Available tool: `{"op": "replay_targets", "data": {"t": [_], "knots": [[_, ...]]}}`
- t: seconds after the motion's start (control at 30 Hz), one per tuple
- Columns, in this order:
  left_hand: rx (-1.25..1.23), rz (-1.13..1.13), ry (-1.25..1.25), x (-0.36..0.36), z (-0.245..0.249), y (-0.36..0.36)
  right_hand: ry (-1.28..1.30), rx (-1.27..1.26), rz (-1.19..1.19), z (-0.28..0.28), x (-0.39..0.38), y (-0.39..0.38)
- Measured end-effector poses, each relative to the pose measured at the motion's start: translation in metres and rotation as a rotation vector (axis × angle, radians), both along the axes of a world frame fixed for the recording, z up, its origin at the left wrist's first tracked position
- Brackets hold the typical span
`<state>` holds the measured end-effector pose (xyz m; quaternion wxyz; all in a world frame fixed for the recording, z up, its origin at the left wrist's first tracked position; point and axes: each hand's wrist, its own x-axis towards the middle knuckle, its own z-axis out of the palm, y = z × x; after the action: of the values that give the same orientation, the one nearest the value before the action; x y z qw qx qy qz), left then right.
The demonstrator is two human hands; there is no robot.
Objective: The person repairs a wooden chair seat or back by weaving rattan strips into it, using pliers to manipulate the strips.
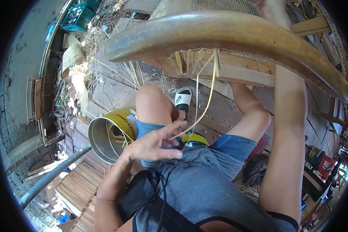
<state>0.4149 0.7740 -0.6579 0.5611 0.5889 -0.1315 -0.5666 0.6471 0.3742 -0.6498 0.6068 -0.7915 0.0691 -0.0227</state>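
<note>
My left hand (155, 143) is held over my lap with its fingers stretched out and the thumb apart. A pale cane strand (210, 96) hangs from the chair's woven edge and runs down to the fingers of this hand. The thick curved wooden rail (220, 31) of a chair crosses in front of me. Several more strands (199, 60) are looped through the frame just below the rail. Behind the rail my right arm (288, 116) reaches away toward the woven cane panel (224, 5). My right hand (272, 11) is blurred at the top edge, its fingers mostly hidden.
A yellow bucket (121, 120) holding coiled strands lies tipped at my left knee. Cane scraps (91, 42) and a woven piece (72, 58) litter the floor, with a teal crate (78, 18) farther back. A metal pole (54, 176) and stacked wood slats (75, 185) are at left.
</note>
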Motion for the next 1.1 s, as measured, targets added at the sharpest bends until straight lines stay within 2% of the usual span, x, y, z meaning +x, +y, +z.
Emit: {"op": "replay_targets", "data": {"t": [0.17,0.2,0.27,0.37,0.4,0.47,0.5,0.6,0.67,0.73,0.77,0.8,0.87,1.0,1.03,1.1], "knots": [[0.113,-0.032,-0.181,-0.008,0.016,0.006,0.518,0.036,0.385,-0.057,-0.067,0.077],[0.119,-0.026,-0.179,-0.011,0.017,0.009,0.540,0.046,0.438,-0.062,-0.069,0.088],[0.123,-0.039,-0.236,-0.017,0.022,0.014,0.409,-0.027,0.634,-0.076,-0.060,0.092],[0.166,-0.030,-0.199,-0.024,0.034,0.023,0.349,-0.112,0.593,-0.055,-0.033,0.070],[0.159,0.001,-0.349,-0.032,0.027,0.031,0.296,-0.136,0.522,-0.048,-0.029,0.054],[0.280,0.049,-0.369,-0.035,0.031,0.049,0.245,-0.138,0.430,-0.032,-0.012,0.042],[0.259,0.131,-0.406,-0.039,0.032,0.058,0.241,-0.143,0.408,-0.029,-0.009,0.037],[0.251,0.321,-0.443,-0.061,0.049,0.081,0.312,-0.153,0.429,-0.030,-0.007,0.028],[0.187,0.241,-0.444,-0.061,0.054,0.090,0.388,-0.177,0.491,-0.030,-0.028,0.035],[0.061,0.263,-0.450,-0.066,0.050,0.100,0.463,-0.204,0.614,-0.046,-0.045,0.057],[0.148,0.305,-0.168,-0.065,0.071,0.097,0.468,-0.214,0.653,-0.047,-0.049,0.063],[0.154,0.339,-0.096,-0.067,0.075,0.096,0.456,-0.223,0.673,-0.048,-0.048,0.069],[0.162,0.339,-0.094,-0.069,0.080,0.091,0.379,-0.242,0.606,-0.044,-0.038,0.067],[0.200,0.335,-0.052,-0.076,0.092,0.088,-0.019,-0.180,0.155,0.003,0.014,0.023],[0.207,0.331,-0.105,-0.078,0.094,0.093,-0.103,-0.143,0.044,0.011,0.025,0.006],[0.242,0.336,-0.136,-0.081,0.102,0.102,-0.155,-0.129,-0.078,0.026,0.019,-0.007]]}}
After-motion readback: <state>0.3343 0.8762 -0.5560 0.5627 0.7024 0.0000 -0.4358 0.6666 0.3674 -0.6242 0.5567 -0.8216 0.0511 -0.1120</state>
